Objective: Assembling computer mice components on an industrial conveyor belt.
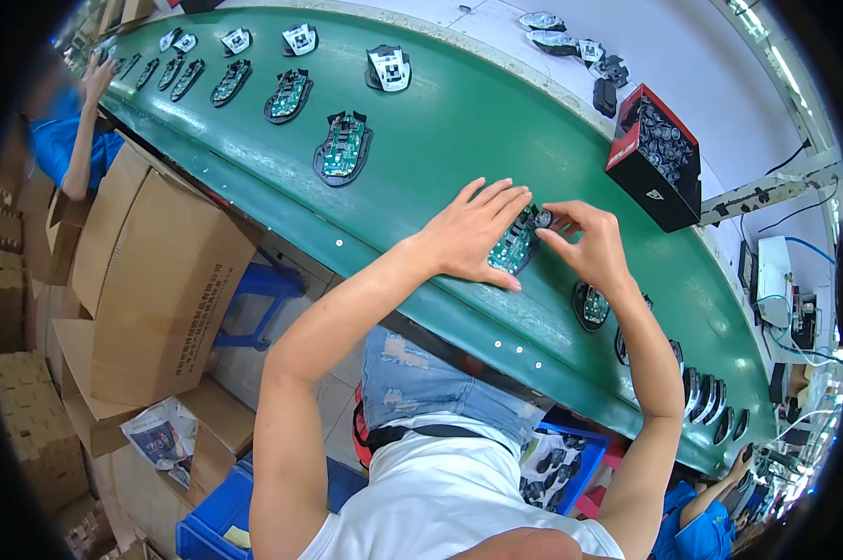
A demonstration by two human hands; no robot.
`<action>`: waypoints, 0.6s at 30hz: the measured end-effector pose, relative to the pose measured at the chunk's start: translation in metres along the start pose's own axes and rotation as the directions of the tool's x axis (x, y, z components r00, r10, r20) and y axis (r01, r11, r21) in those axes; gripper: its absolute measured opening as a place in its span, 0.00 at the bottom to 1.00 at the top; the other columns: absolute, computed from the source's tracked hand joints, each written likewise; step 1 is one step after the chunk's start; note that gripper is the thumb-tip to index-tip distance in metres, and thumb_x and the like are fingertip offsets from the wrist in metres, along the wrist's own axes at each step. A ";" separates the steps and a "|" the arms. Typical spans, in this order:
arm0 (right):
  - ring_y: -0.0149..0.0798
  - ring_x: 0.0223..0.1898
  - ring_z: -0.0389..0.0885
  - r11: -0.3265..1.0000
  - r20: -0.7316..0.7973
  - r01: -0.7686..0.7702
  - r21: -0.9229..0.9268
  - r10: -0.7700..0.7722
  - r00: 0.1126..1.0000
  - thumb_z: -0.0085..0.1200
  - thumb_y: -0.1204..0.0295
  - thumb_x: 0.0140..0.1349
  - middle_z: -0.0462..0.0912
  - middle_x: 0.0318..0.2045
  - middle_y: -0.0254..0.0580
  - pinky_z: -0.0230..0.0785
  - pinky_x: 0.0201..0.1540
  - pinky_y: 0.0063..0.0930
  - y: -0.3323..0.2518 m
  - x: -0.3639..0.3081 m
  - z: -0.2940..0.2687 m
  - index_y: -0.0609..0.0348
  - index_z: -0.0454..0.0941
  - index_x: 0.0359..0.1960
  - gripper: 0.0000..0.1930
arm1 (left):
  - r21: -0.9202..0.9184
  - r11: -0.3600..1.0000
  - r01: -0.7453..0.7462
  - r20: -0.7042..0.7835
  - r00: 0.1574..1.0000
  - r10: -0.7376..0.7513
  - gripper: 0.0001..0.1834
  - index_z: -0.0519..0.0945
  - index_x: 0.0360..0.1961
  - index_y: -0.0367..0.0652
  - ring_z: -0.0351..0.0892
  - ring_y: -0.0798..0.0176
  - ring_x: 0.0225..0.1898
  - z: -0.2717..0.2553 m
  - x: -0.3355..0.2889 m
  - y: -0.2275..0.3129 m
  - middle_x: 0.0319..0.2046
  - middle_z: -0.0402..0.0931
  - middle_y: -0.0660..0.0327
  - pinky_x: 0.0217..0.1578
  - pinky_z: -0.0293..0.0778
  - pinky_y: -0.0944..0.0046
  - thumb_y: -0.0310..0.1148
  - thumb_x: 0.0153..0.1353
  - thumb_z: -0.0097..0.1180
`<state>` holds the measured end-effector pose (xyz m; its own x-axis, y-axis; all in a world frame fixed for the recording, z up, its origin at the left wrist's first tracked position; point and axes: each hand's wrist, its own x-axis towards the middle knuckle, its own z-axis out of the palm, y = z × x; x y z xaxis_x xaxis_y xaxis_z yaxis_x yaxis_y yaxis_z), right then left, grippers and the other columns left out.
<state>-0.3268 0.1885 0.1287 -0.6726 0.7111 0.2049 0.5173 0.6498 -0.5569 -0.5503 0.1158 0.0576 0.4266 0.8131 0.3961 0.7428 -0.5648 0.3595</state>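
Observation:
A mouse base with a green circuit board (512, 250) lies on the green conveyor belt right in front of me. My left hand (473, 229) grips it, fingers over its far left side and thumb at its near end. At its far right end, my right hand (591, 245) pinches a small round dark wheel (543, 218) between thumb and fingers. The wheel touches or nearly touches the board; which one, I cannot tell. Part of the base is hidden under my left hand.
Mouse bases (343, 149) and black-and-white shell parts (389, 69) line the belt (459, 121) to the left. More mouse bases (591, 306) sit right. A black-and-red box (654, 201) of small round parts stands beyond my right hand. Cardboard boxes (160, 280) and co-workers (62, 140) are nearby.

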 end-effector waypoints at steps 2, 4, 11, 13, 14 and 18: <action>0.42 0.32 0.86 0.998 0.002 -0.005 -0.064 0.005 1.000 0.72 0.66 0.52 0.87 0.36 0.47 0.79 0.37 0.34 -0.003 0.006 0.000 0.63 0.86 0.42 0.18 | -0.054 0.998 -0.035 0.048 0.998 0.038 0.71 0.57 0.73 0.31 0.53 0.43 0.75 -0.011 0.000 -0.004 0.73 0.57 0.46 0.74 0.48 0.41 0.74 0.39 0.68; 0.44 0.33 0.86 0.995 0.007 -0.001 -0.100 0.002 1.000 0.72 0.66 0.53 0.87 0.36 0.47 0.79 0.37 0.35 -0.010 0.011 0.001 0.62 0.86 0.42 0.17 | -0.067 0.997 -0.024 0.064 0.998 0.028 0.71 0.57 0.73 0.31 0.53 0.44 0.76 -0.017 -0.003 -0.009 0.73 0.57 0.47 0.74 0.48 0.42 0.73 0.37 0.69; 0.49 0.34 0.86 0.954 0.096 -0.012 -0.301 0.043 0.994 0.71 0.65 0.53 0.87 0.32 0.49 0.78 0.38 0.42 -0.023 0.022 0.007 0.61 0.88 0.38 0.14 | -0.031 1.000 0.001 0.075 0.997 0.002 0.71 0.59 0.72 0.32 0.53 0.46 0.76 -0.015 -0.008 -0.006 0.72 0.59 0.48 0.74 0.48 0.42 0.73 0.37 0.69; 0.51 0.33 0.86 0.930 0.152 -0.024 -0.368 0.086 0.985 0.71 0.66 0.52 0.86 0.30 0.50 0.78 0.38 0.43 -0.026 0.029 0.004 0.61 0.88 0.35 0.13 | -0.031 0.999 -0.007 0.072 0.997 0.009 0.70 0.59 0.72 0.32 0.53 0.46 0.76 -0.012 -0.007 -0.003 0.72 0.60 0.48 0.74 0.48 0.42 0.74 0.37 0.68; 0.54 0.32 0.86 0.900 0.206 -0.027 -0.434 0.128 0.970 0.71 0.66 0.51 0.86 0.27 0.51 0.77 0.38 0.45 -0.029 0.033 0.001 0.61 0.87 0.32 0.12 | -0.020 1.000 -0.013 0.061 0.998 0.014 0.70 0.60 0.72 0.32 0.54 0.46 0.76 -0.011 -0.006 -0.003 0.72 0.60 0.48 0.74 0.49 0.42 0.75 0.38 0.67; 0.60 0.38 0.87 0.812 0.300 0.026 -0.584 0.186 0.935 0.72 0.69 0.47 0.86 0.32 0.59 0.81 0.43 0.50 -0.054 0.051 -0.003 0.65 0.85 0.30 0.13 | 0.021 0.999 -0.035 0.017 0.999 0.035 0.69 0.61 0.71 0.32 0.56 0.46 0.75 -0.009 -0.009 -0.002 0.71 0.62 0.47 0.73 0.50 0.40 0.77 0.39 0.64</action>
<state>-0.3873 0.1902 0.1722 -0.6920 0.7054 -0.1537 0.7111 0.7027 0.0232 -0.5605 0.1083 0.0611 0.4609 0.7953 0.3939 0.7380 -0.5899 0.3276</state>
